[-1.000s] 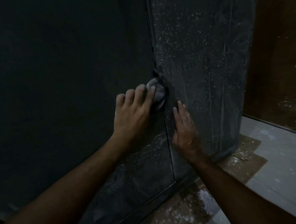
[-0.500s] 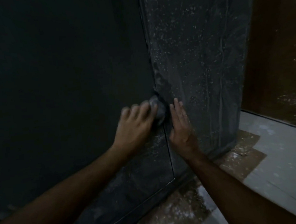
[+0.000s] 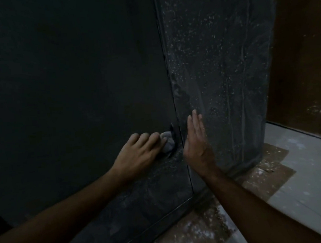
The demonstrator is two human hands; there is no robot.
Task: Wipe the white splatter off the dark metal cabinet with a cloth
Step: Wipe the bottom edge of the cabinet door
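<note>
Left hand [image 3: 139, 153] fingers curled on crumpled pale cloth [image 3: 168, 144], pressed against dark matte metal cabinet [image 3: 77, 89] front near corner edge. Right hand [image 3: 197, 139] fingers straight, together, flat on white-speckled side panel [image 3: 218, 69], 3 o'clock of cloth.

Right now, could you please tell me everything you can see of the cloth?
The cloth is a small, pale grey wad, soft and crumpled, bunched rather than spread. It sits against the front of the dark metal cabinet, just left of its corner edge. The left hand holds it against the metal, fingers curled over it and hiding most of it. The right hand lies flat on the speckled side panel, apart from it.
</note>
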